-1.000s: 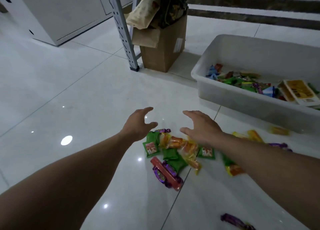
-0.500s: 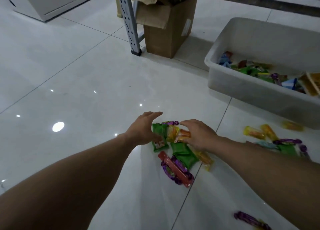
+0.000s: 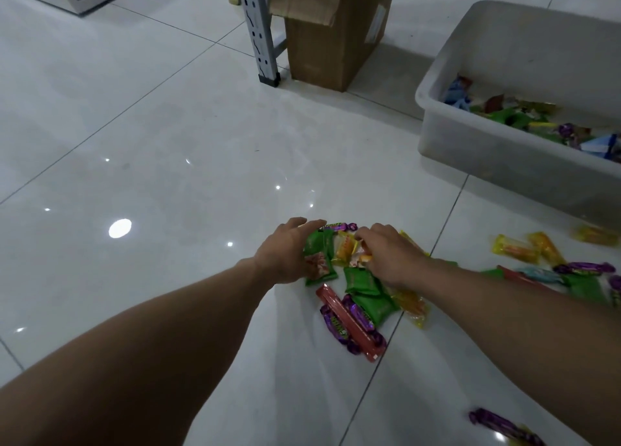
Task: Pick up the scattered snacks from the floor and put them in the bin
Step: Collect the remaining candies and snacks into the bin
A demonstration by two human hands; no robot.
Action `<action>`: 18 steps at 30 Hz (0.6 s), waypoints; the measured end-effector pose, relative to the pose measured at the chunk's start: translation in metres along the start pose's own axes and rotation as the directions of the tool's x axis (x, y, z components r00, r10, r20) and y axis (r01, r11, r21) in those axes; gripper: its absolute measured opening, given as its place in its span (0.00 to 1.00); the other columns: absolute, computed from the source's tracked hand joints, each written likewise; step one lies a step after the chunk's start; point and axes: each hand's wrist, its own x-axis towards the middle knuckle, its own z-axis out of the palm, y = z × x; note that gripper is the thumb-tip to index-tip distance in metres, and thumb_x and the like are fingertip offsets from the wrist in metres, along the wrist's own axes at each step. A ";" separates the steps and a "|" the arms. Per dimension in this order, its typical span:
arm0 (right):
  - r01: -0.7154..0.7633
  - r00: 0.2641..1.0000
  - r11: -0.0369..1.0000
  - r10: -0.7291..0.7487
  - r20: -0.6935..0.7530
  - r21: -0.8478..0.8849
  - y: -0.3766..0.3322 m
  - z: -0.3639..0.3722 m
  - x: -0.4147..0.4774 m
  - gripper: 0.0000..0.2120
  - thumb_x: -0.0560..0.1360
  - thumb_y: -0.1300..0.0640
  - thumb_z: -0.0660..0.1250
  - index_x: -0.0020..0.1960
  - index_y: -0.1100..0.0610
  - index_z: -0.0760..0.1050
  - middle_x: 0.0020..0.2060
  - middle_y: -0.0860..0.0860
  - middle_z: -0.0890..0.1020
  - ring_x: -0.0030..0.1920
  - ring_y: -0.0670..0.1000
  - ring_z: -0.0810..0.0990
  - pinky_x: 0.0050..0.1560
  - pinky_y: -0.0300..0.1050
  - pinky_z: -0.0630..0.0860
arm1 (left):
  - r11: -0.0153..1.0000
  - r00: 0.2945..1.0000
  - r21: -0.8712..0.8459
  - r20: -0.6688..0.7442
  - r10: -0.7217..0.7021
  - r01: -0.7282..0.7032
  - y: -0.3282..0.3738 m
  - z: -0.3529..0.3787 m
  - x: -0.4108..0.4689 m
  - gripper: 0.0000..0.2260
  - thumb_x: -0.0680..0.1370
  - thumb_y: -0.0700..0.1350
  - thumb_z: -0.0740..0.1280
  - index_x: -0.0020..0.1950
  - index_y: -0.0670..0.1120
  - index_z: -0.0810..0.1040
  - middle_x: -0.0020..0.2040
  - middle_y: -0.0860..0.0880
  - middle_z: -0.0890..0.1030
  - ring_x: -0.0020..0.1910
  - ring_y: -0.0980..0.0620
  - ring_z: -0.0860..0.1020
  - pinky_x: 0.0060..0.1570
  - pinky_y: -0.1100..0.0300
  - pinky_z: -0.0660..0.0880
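Observation:
A pile of snacks lies on the white tiled floor: green packets (image 3: pixel 363 281), a red bar (image 3: pixel 349 324), purple candies (image 3: pixel 335 324) and orange-yellow packets (image 3: pixel 346 248). My left hand (image 3: pixel 285 255) lies on the pile's left side, fingers spread over a green packet (image 3: pixel 319 244). My right hand (image 3: pixel 391 255) is on the pile's right side, its fingers curled onto the orange-yellow packets. The white plastic bin (image 3: pixel 504 166) stands at the upper right, apart from the pile, with several snacks inside.
More snacks lie to the right: yellow packets (image 3: pixel 517 249), a purple candy (image 3: pixel 584 268) and another purple one (image 3: pixel 497 425) near the bottom edge. A cardboard box (image 3: pixel 322 52) and a grey metal rack leg (image 3: pixel 260 42) stand behind, left of the bin.
Both hands came down from above the pile onto it. The left hand now touches the green packets and the right fingers have curled onto the orange-yellow ones. The view has dipped closer.

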 end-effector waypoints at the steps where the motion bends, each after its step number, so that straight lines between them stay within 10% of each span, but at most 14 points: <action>1: 0.000 1.000 1.000 0.000 -0.004 0.005 0.000 0.000 0.000 0.27 0.74 0.66 0.65 0.71 0.54 0.61 0.61 0.54 0.69 0.63 0.55 0.65 0.56 0.47 0.69 | 1.000 1.000 0.003 -0.001 0.007 -0.007 0.001 0.001 0.000 0.43 0.66 0.46 0.78 0.76 0.56 0.59 0.73 0.45 0.64 0.70 0.44 0.64 0.66 0.47 0.68; 18: -0.021 0.983 0.962 0.069 -0.168 0.273 0.010 -0.013 -0.016 0.21 0.76 0.58 0.64 0.68 0.54 0.65 0.59 0.54 0.70 0.59 0.54 0.69 0.54 0.45 0.68 | 0.996 0.998 -0.081 -0.051 -0.027 0.023 0.016 0.008 0.002 0.38 0.65 0.46 0.80 0.70 0.52 0.67 0.53 0.49 0.67 0.52 0.50 0.70 0.49 0.60 0.72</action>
